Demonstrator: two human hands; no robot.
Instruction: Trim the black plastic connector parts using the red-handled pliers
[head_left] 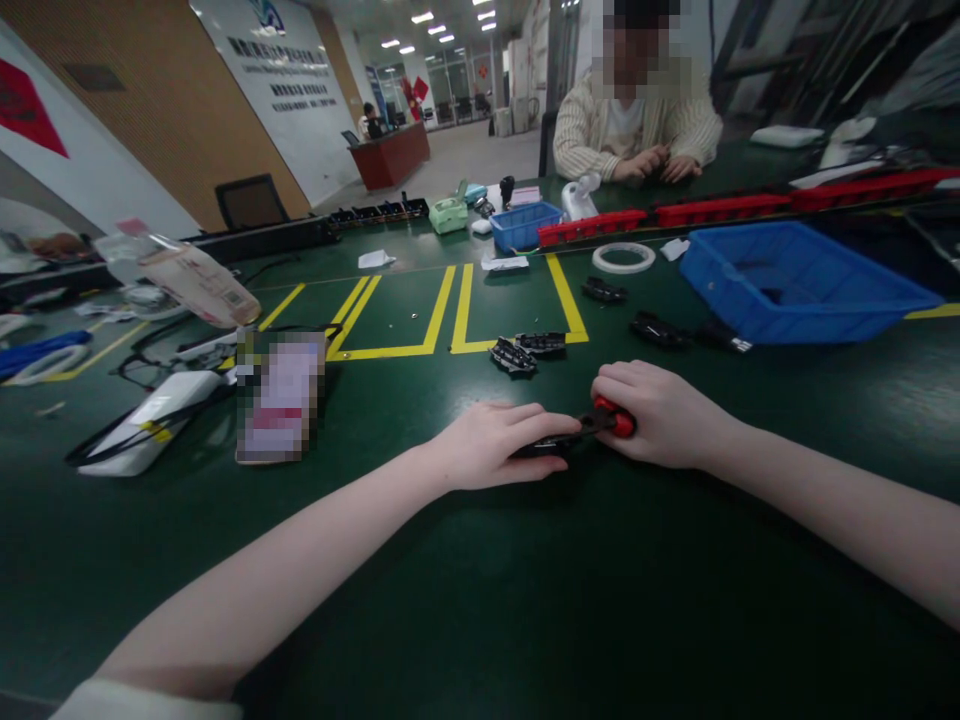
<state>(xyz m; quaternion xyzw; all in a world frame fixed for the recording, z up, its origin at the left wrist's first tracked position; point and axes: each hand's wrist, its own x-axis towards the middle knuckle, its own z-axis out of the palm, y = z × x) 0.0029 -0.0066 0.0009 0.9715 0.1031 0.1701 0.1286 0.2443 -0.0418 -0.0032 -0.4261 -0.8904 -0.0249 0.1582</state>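
Observation:
Near the middle of the green table, my left hand (504, 447) is closed around a black plastic part (551, 444), thumb below and fingers above. My right hand (660, 412) grips red-handled pliers (616, 417), whose dark jaws point left and meet the end of that part. Whether the jaws are closed on it I cannot tell. Just beyond my hands lie two similar black parts (513, 356), side by side at the yellow tape line. Further right are more black pieces (660, 330).
A large blue bin (810, 280) stands at right, with a tape roll (623, 258) beside it. A smaller blue basket (526, 226) and red strips (720, 208) are further back. A phone (281, 398), a white power bank (146, 425) and a bottle (199, 283) lie left. A person (636, 110) sits opposite.

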